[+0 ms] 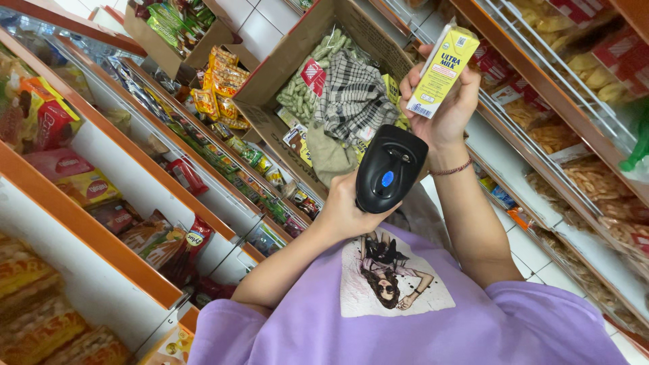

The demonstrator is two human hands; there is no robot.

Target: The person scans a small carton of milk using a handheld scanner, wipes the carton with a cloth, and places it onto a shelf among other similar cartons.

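A small yellow drink carton (443, 69), tall and slim, sits clasped in the right hand (443, 108), fingers wrapped round it. Just below, the left hand (346, 211) grips a black handheld scanner (389, 167). Beyond the fingers, an open cardboard box (270, 74) on the tiled floor holds a checked cloth (351, 94) and snack packets; stocked shelves (135, 169) flank both sides.

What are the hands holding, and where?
Left hand grips black handheld scanner by its handle; right hand holds small yellow drink carton around its lower end.

Yellow carton (441, 67) w/ blue print; black scanner (390, 167), blue button; purple shirt (405, 318); black-white checked cloth (351, 94); orange-edged shelves (101, 223).
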